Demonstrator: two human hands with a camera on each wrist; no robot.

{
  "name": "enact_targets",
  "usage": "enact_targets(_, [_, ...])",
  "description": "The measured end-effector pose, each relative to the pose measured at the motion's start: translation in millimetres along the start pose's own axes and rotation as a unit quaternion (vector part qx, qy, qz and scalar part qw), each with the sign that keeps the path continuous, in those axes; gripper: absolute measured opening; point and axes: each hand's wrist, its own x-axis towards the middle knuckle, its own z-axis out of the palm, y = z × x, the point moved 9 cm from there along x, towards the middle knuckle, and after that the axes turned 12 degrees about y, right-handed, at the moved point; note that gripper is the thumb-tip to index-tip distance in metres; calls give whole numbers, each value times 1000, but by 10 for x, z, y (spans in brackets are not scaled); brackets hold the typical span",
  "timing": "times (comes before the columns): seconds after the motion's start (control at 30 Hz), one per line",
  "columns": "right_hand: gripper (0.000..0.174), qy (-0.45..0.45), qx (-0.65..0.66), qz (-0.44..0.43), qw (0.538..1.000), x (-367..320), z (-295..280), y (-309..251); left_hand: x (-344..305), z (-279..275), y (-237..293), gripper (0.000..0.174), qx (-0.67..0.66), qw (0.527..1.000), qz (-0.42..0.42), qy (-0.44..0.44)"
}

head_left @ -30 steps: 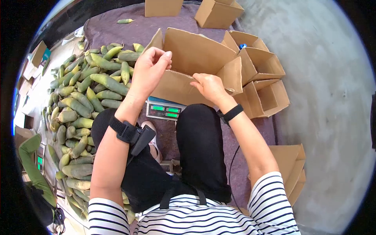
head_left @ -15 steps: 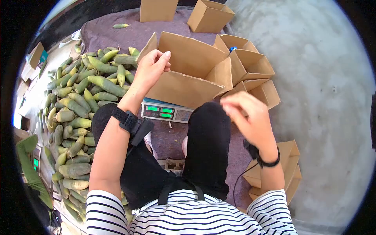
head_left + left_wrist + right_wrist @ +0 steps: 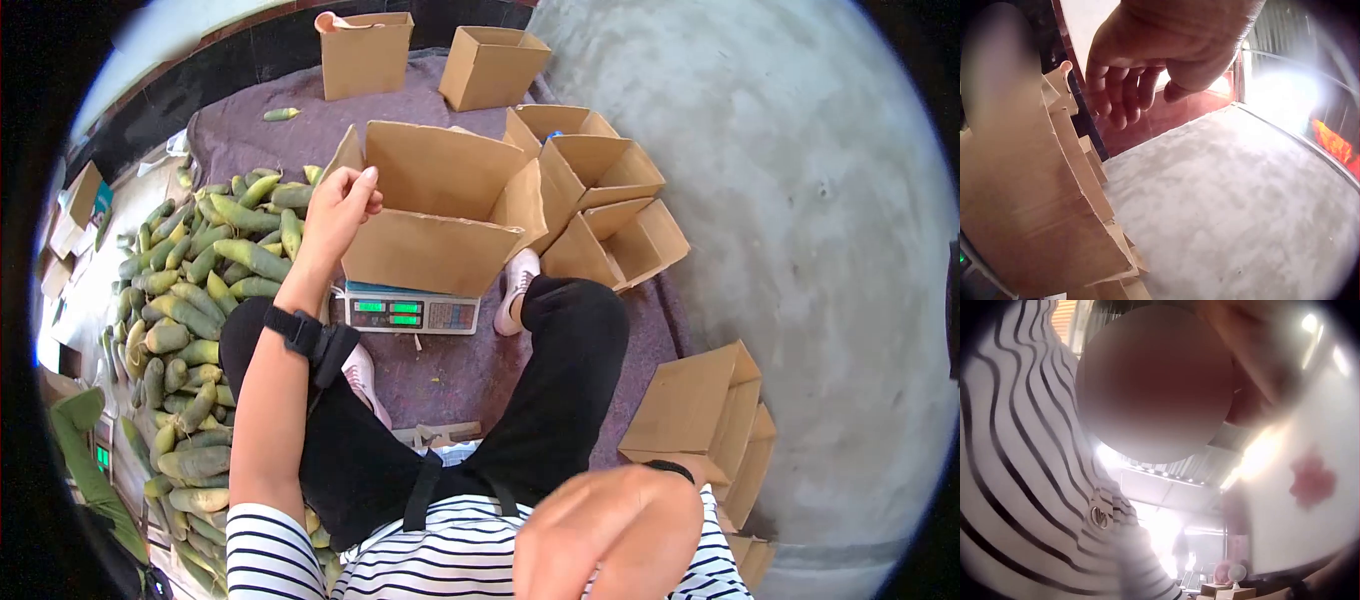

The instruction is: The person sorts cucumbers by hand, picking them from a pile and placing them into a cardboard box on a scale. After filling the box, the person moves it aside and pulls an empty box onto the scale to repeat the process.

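Observation:
A large cardboard box (image 3: pixel 430 250) with its top flaps up sits on a digital scale (image 3: pixel 410 312) with lit green displays. My left hand (image 3: pixel 340 215) is at the box's left end, fingers loosely bent and holding nothing. In the left wrist view that hand (image 3: pixel 1166 56) hangs with slack fingers above the box side (image 3: pixel 1029 206). Raised close to the head camera, my right hand (image 3: pixel 615 530) is blurred over the striped shirt (image 3: pixel 430 545), its fingertips hidden. The right wrist view has the shirt at left and a blurred patch of hand at upper right.
Green radishes (image 3: pixel 205 255) lie heaped at the left, on and beside a purple blanket (image 3: pixel 440 375). Smaller open cartons (image 3: pixel 610 165) stand right of the box, others at the back. More cartons (image 3: pixel 690 400) lie at lower right, beside the grey floor (image 3: pixel 800 250).
My right hand has left the box's near edge and come back and up toward the head camera. The right knee has swung outward. My left hand has stayed by the box.

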Motion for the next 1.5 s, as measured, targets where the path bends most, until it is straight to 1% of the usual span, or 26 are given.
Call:
enact_targets(0.07, [16, 23, -33, 71, 997, 24, -243, -13, -82, -13, 64, 29, -15, 1000, -9, 1])
enact_targets(0.1, [11, 128, -45, 127, 982, -4, -486, 49, -130, -19, 127, 27, -19, 1000, -16, 0])
enact_targets(0.17, [12, 308, -101, 129, 937, -59, -1011, 92, -236, -84, 319, 26, -59, 998, -19, 9])
enact_targets(0.2, [16, 285, -236, 60, 927, 6, -1253, 61, -278, -152, 424, 25, -106, 994, -23, 18])
enact_targets(0.3, [47, 318, -291, 136, 892, 73, -1824, 285, -460, -438, 867, 24, -141, 990, 15, 18])
enact_targets(0.33, [47, 327, -334, 150, 871, 68, -2007, 380, -573, -548, 1032, 24, -167, 985, 30, 23])
enact_targets(0.4, [35, 311, -318, 218, 869, 6, -2385, 779, -828, -827, 1276, 25, -169, 982, 70, 42])
enact_targets(0.47, [24, 303, -405, 174, 845, -102, -2653, 1100, -1069, -1190, 1319, 25, -153, 982, 81, 78])
enact_targets(0.5, [35, 252, -501, 191, 806, -186, -2755, 1234, -1191, -1378, 1266, 25, -142, 981, 80, 110])
enact_targets(0.53, [42, 248, -536, 204, 781, -285, -2829, 1347, -1308, -1544, 1189, 25, -135, 978, 77, 138])
enact_targets(0.6, [46, 177, -673, 133, 706, -451, -2943, 1478, -1508, -1952, 793, 24, -91, 970, 16, 223])
enact_targets(0.63, [46, 170, -668, 133, 712, -534, -3010, 1533, -1625, -2175, 563, 22, -38, 964, -10, 262])
enact_targets(0.7, [46, 51, -825, 179, 533, -693, -3112, 1675, -1900, -2601, 125, 20, 51, 943, -63, 323])
enact_targets(0.73, [46, 49, -824, 179, 535, -683, -3114, 1673, -2070, -2766, -76, 20, 87, 929, -90, 347])
enact_targets(0.8, [45, 53, -779, 249, 573, -675, -3199, 1769, -2433, -3009, -475, 19, 161, 894, -168, 382])
enact_targets(0.87, [43, 45, -785, 248, 566, -720, -3239, 1808, -2770, -3353, -1088, 22, 245, 884, -208, 341])
enact_targets(0.93, [43, 32, -790, 284, 542, -822, -3311, 1852, -3060, -3534, -1406, 25, 455, 823, -137, 311])
enact_targets(1.03, [43, 30, -789, 293, 538, -863, -3363, 1818, -3435, -3566, -1700, 28, 482, 798, -172, 319])
enact_targets(1.13, [43, 35, -795, 289, 532, -809, -3284, 1749, -3721, -4003, -2248, 28, 444, 781, -223, 379])
enact_targets(1.2, [43, 40, -797, 249, 549, -742, -3239, 1699, -3649, -4123, -2333, 32, 386, 800, -239, 393])
enact_targets(1.27, [42, 43, -799, 230, 553, -672, -3168, 1674, -3734, -4233, -2455, 36, 165, 794, -325, 486])
enact_targets(1.3, [41, 42, -786, 211, 580, -597, -3100, 1657, -3731, -4287, -2499, 39, 118, 769, -322, 540])
enact_targets(1.33, [39, 43, -773, 193, 603, -532, -3049, 1615, -3733, -4392, -2716, 38, 33, 756, -364, 543])
enact_targets(1.4, [37, 36, -768, 199, 607, -365, -2933, 1580, -3689, -4306, -2695, 37, 23, 684, -403, 608])
enact_targets(1.43, [36, 25, -757, 199, 621, -294, -2883, 1581, -3611, -4232, -2663, 38, 21, 691, -428, 582])
enact_targets(1.5, [34, 18, -762, 209, 613, -204, -2899, 1590, -3510, -4215, -2786, 38, 23, 698, -440, 564])
